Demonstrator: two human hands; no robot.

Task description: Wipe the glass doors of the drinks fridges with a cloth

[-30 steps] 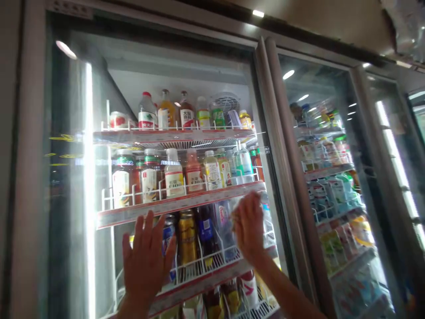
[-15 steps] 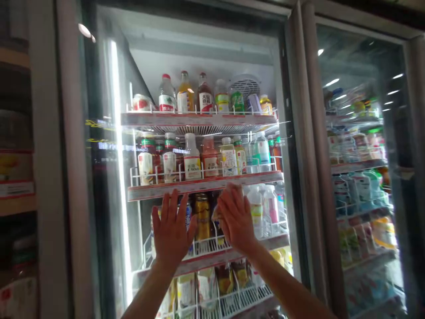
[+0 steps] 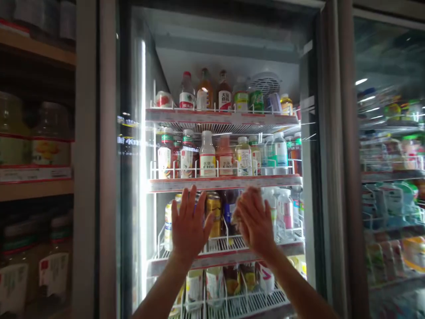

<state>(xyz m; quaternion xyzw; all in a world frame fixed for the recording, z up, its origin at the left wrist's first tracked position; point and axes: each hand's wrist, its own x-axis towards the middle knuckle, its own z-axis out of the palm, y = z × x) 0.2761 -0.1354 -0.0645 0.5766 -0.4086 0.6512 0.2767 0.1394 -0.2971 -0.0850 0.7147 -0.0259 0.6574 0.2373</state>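
My left hand (image 3: 189, 223) is raised with its fingers spread, palm toward the glass door (image 3: 219, 35) of a lit drinks fridge; it appears to rest on the pane. To its right, my right hand (image 3: 257, 221) has its fingers over a crumpled, pale brownish cloth (image 3: 237, 217) at the glass. Only the cloth's edges show beside the fingers. Behind the pane, between the hands, stands a gold can (image 3: 213, 212). Above them runs a shelf edge (image 3: 226, 182) with bottles on it.
A metal door frame (image 3: 335, 155) stands at the right, with another glass-fronted fridge (image 3: 392, 133) beyond it. Left of the fridge post (image 3: 108, 177), an open shelf (image 3: 36, 175) holds bottles. A bright light strip (image 3: 143, 177) runs down inside the fridge.
The view has turned to the left, so the fridge sits further right and more of the left shelf shows. Both hands keep nearly the same place against the door, the cloth still under my right.
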